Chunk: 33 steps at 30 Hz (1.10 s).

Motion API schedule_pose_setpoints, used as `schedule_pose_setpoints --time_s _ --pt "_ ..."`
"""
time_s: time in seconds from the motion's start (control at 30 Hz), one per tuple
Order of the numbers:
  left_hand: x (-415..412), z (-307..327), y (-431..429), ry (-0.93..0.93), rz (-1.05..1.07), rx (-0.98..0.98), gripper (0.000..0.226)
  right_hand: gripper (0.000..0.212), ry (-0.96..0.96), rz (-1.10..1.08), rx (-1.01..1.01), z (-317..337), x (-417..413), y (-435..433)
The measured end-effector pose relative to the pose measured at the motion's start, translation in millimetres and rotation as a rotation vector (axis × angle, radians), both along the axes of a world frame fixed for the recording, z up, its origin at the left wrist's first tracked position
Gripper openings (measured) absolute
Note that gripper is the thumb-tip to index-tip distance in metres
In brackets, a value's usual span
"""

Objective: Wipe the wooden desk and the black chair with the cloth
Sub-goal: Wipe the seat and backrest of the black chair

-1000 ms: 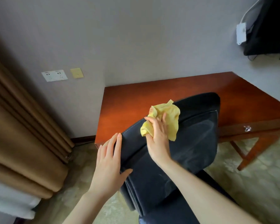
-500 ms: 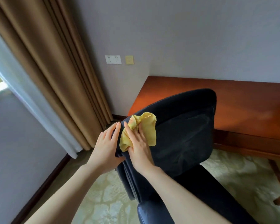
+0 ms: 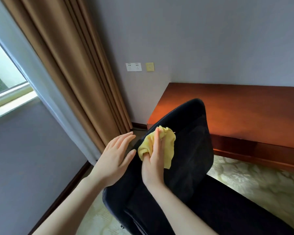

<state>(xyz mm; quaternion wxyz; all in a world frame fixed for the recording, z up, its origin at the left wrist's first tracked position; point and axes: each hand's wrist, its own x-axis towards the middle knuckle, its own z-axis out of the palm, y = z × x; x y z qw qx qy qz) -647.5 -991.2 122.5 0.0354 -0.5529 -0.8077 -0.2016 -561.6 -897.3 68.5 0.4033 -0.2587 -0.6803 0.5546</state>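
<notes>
Cloth (image 3: 168, 150) gripped by right hand (image 3: 154, 167) against black chair (image 3: 193, 150).

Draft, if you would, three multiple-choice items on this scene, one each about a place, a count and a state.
1. Where is the cloth?
A. flat on the desk
B. against the back of the black chair
C. on the carpet

2. How many hands touch the cloth?
A. none
B. one
C. two

3. How is the left hand?
A. open, fingers straight
B. clenched in a fist
C. gripping the cloth

Key:
1 B: the right hand presses it on the chair's back, not on the desk or the carpet.
2 B: only the right hand holds it.
3 A: its fingers lie straight by the chair's edge, apart from the cloth.
</notes>
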Motion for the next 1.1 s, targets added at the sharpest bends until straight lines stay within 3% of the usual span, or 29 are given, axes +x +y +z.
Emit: schedule_pose_setpoints --time_s 0.17,0.4,0.53,0.63,0.87,1.1 --pt "-10 1 24 -0.072 -0.201 -0.19 0.062 0.072 -0.012 -0.163 -0.039 10 -19 53" --pt "-19 -10 30 -0.109 -0.261 -0.208 0.068 0.064 -0.142 -0.379 -0.029 18 -45 168" --pt "-26 -9 44 -0.043 -0.289 -0.216 0.07 0.056 -0.371 -0.503 -0.039 28 -42 231" --pt "-33 -6 58 0.008 -0.31 -0.228 0.069 0.057 -0.402 -0.518 -0.117 32 -39 256" --pt "-48 -4 78 0.09 -0.288 -0.181 0.063 0.054 -0.314 -0.565 -0.137 26 -48 221" --pt "-46 0 67 0.102 -0.141 -0.006 0.055 0.063 -0.167 -0.364 -0.016 9 -48 120"
